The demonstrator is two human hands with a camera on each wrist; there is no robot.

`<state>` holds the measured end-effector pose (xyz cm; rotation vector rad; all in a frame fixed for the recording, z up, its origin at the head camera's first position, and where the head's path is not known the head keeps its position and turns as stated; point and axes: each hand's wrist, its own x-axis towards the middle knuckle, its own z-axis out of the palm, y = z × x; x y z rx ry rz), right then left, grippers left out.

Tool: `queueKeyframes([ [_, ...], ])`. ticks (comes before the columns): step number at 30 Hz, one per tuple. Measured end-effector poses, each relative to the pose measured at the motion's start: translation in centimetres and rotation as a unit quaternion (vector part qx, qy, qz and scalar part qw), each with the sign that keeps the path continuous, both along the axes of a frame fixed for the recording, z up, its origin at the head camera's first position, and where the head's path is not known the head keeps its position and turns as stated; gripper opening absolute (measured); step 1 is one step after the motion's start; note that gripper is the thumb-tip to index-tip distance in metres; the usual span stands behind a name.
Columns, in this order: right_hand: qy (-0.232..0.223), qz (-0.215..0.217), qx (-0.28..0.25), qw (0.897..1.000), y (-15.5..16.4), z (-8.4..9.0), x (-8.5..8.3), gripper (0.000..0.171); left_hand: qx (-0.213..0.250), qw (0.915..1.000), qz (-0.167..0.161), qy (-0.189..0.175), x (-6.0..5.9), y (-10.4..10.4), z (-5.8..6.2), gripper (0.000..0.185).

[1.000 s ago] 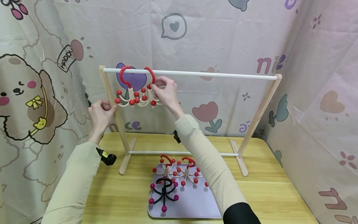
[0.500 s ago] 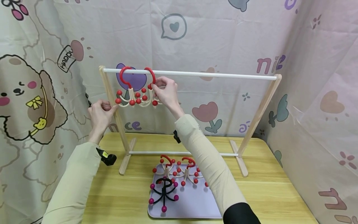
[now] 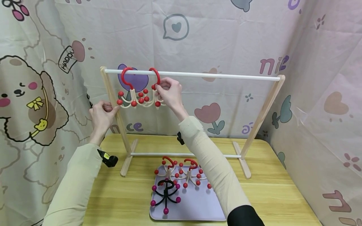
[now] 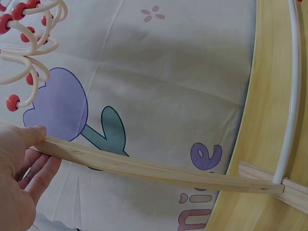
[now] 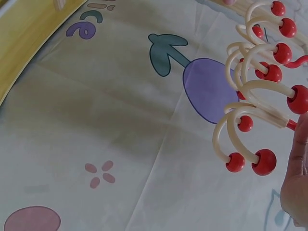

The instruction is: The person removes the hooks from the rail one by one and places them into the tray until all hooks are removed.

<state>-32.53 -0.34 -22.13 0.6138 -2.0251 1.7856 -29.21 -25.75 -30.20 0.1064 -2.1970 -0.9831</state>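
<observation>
My left hand (image 3: 102, 115) pinches the left wooden post (image 4: 144, 169) of a garment rack, its thumb and fingers on either side of the wood. Two cream claw hangers with red hooks and red ball tips hang from the white top rod (image 3: 215, 75), near its left end. The left hanger (image 3: 127, 82) hangs free. With thumb and fingers, my right hand (image 3: 172, 93) pinches the right hanger (image 3: 155, 76) low on its red hook, at the neck. In the right wrist view the curved arms and red balls (image 5: 264, 162) of the hangers overlap, and only part of my hand shows.
A pale purple tray (image 3: 198, 207) sits on the wooden table (image 3: 277, 194) in front of the rack. It bears two more red-hooked claw hangers (image 3: 189, 175) and a black one (image 3: 166, 196) with magenta balls. The rack's lower rod (image 3: 158, 154) runs behind the tray.
My right hand has slid the right hanger slightly to the right along the top rod, widening the gap between the hooks. My left hand stays on the post.
</observation>
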Motion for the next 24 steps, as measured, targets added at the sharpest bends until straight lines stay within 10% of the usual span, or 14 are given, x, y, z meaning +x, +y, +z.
queueKeyframes([
  [24, 0.04, 0.001, -0.056, 0.998, 1.7, 0.8, 0.8, 0.015, 0.009, 0.9999, -0.002, -0.005, -0.1, 0.0, -0.1, 0.033],
])
